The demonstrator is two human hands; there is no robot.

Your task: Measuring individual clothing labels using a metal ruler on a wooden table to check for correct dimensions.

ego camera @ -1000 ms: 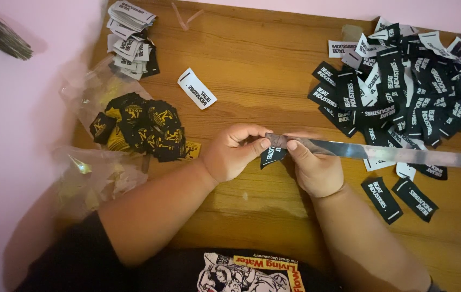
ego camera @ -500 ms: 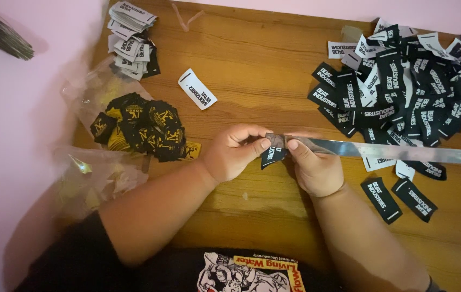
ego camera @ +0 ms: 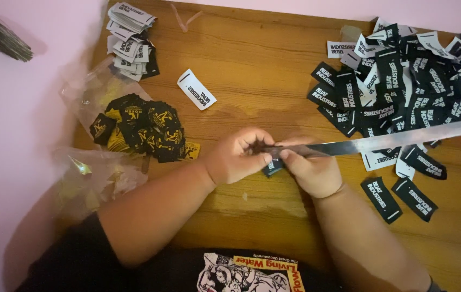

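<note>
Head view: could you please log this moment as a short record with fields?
surface: wooden table
left hand: pinches a small black label at table centre
right hand: grips the near end of a long metal ruler, touching the same label
ruler: runs from the hands out to the right, over the label heap
right side: loose heap of black and white labels
left side: pile of black and gold labels on a clear plastic bag
far left corner: stack of white labels
alone: single white label
</note>
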